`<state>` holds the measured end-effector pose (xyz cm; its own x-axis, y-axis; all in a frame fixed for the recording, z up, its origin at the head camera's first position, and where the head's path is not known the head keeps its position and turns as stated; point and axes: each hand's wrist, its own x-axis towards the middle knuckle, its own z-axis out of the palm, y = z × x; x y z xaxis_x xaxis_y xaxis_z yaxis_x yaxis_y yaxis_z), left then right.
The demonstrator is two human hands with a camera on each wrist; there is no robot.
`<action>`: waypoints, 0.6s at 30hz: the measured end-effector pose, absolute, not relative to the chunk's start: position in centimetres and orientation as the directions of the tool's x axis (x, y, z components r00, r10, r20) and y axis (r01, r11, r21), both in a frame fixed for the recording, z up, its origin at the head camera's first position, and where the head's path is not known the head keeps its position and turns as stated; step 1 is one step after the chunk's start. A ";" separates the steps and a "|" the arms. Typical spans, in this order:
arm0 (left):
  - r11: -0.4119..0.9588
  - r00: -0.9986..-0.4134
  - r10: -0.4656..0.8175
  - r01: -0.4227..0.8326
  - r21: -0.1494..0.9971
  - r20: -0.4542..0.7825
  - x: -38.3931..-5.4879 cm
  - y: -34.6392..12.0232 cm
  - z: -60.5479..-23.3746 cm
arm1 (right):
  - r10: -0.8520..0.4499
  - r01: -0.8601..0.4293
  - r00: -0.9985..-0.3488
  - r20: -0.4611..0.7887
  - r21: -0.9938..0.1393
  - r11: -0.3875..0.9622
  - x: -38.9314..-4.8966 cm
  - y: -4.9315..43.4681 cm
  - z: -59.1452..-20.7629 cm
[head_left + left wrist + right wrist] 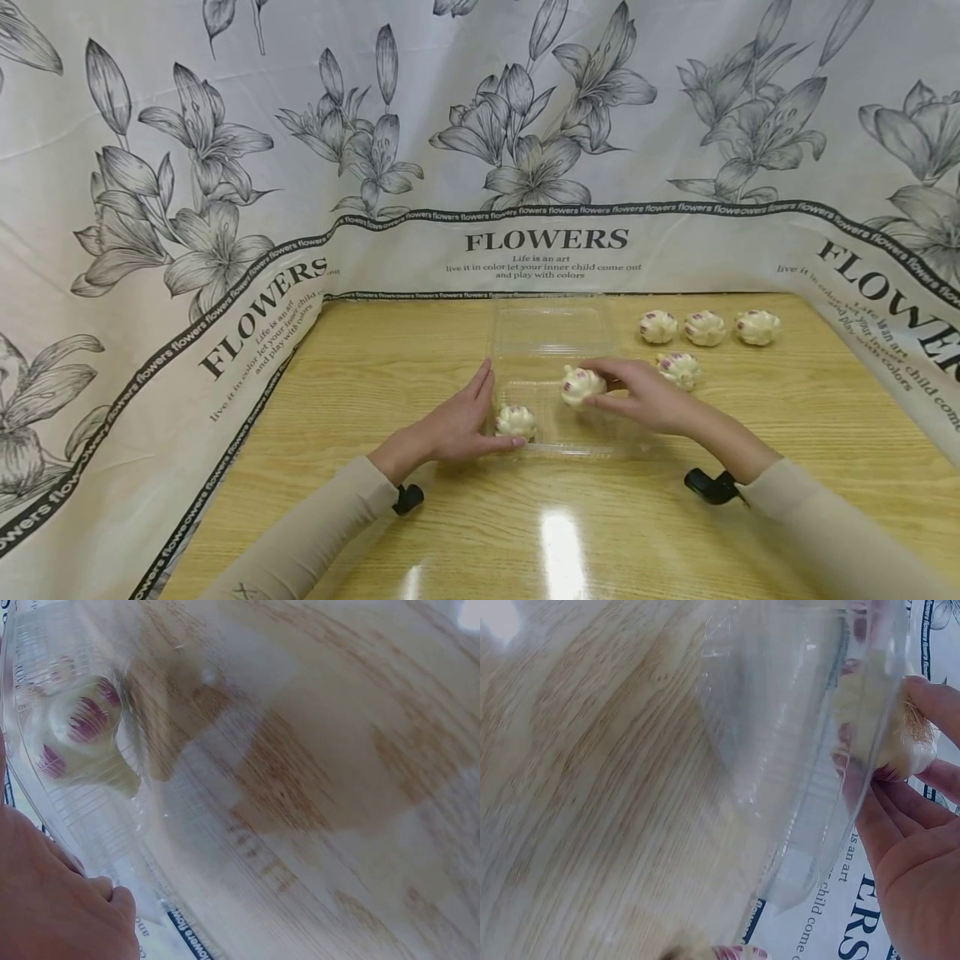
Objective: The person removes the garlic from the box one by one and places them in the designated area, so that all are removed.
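In the head view, my right hand (pixel 651 395) pinches a garlic bulb (pixel 582 386) above the right part of a clear plastic clamshell box (pixel 592 448). The right wrist view shows my fingers and thumb around this cream and purple garlic bulb (pixel 920 742), partly behind the box's clear wall. A second garlic bulb (pixel 517 422) sits inside at the box's left front corner. My left hand (pixel 459 421) rests against the box's left side, fingers straight, thumb stretched along the front near that bulb. In the left wrist view the seated garlic bulb (pixel 79 727) shows through the plastic.
The box's clear lid (pixel 555 329) lies opened toward the back. Several garlic bulbs stand on the wooden table (pixel 360 367) to the right, three in a back row (pixel 705 328) and one garlic bulb (pixel 679 371) close behind my right hand. A flower-printed cloth (pixel 547 183) encloses the back and sides.
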<state>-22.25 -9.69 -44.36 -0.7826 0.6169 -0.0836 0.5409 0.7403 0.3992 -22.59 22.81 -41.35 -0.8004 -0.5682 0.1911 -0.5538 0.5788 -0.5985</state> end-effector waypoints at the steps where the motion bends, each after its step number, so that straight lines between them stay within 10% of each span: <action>1: 0.740 -0.783 0.617 0.541 0.400 -0.083 -22.2 -9.7 -44.3 | -0.564 -0.552 -0.803 0.192 -0.597 0.583 -22.5 23.0 -41.3; 18: 0.741 -0.785 0.615 0.540 0.400 -0.080 -22.3 -9.7 -44.4 | -0.542 -0.596 -0.792 0.283 -0.554 0.582 -21.7 26.0 -40.0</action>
<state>-22.33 -9.68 -44.37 -0.7847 0.6147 -0.0802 0.5396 0.7410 0.3996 -21.70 26.04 -40.01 -0.7917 -0.5415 0.2828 -0.5957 0.5815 -0.5541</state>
